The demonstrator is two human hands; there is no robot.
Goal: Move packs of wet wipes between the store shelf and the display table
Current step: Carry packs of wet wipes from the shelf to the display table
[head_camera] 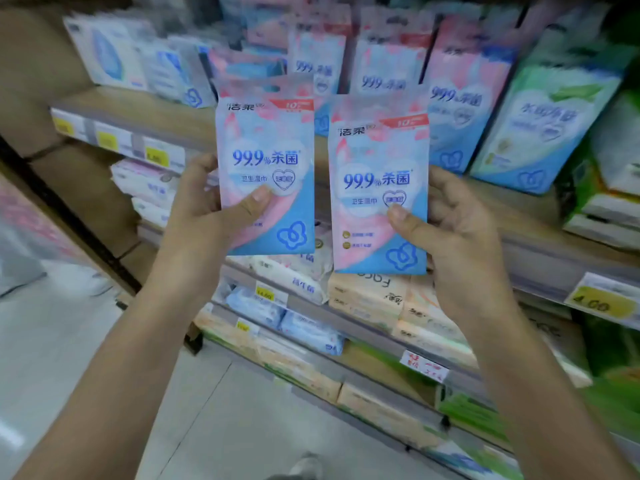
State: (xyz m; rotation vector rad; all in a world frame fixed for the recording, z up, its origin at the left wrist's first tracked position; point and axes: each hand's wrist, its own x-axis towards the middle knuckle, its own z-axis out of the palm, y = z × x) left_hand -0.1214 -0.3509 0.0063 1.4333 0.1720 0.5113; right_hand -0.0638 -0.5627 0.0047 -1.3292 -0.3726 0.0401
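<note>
I hold two matching pink-and-blue packs of wet wipes upright in front of the store shelf [145, 114]. My left hand [211, 206] grips the left pack [265, 147], thumb pressed on its front. My right hand [457, 223] grips the right pack [379, 157] the same way, a little lower. The two packs sit side by side with a narrow gap between them. More packs of the same kind [460, 98] stand in a row on the shelf behind them. No display table is in view.
Green-and-blue packs [550, 112] stand at the right of the same shelf, white packs [110, 53] at the left. Lower shelves hold tissue packs [367, 299] and yellow price tags [601, 301]. Grey floor [69, 341] lies at the left and below.
</note>
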